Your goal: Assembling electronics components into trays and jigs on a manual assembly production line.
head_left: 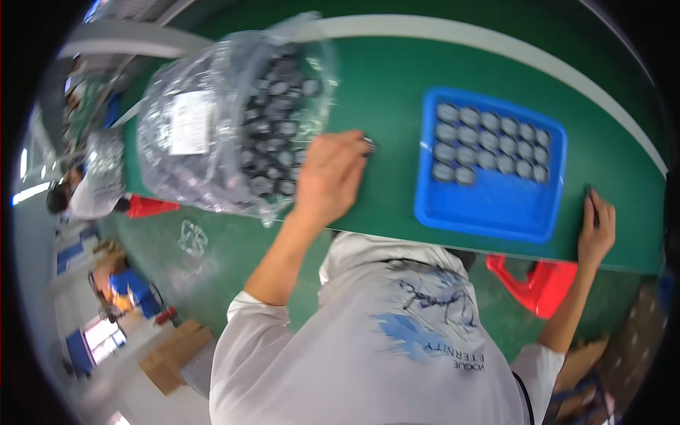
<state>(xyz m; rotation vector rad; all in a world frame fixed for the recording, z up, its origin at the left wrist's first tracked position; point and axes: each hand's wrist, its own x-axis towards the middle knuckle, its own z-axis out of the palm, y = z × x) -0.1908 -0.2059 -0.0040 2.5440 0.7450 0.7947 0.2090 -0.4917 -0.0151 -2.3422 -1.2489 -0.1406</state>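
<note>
My left hand (329,173) is closed over the green table, just right of the bag's open mouth. Its fingertips pinch a small round dark piece (369,144) with a pale top. Many like it lie loose in a clear plastic bag (157,145) on its side. To the right, a blue tray (489,209) holds similar round grey-topped pieces (489,141) in rows along its far part; its near part is bare. My right hand (597,230) rests by the table's near edge, right of the tray, fingers curled. Something small and dark shows at its fingertips, too blurred to name.
A pale rail (425,27) runs along the table's far side. Below the near edge stands a red stool or seat (542,287). Cardboard boxes (170,354) lie on the floor at left, and another person (95,188) is at far left.
</note>
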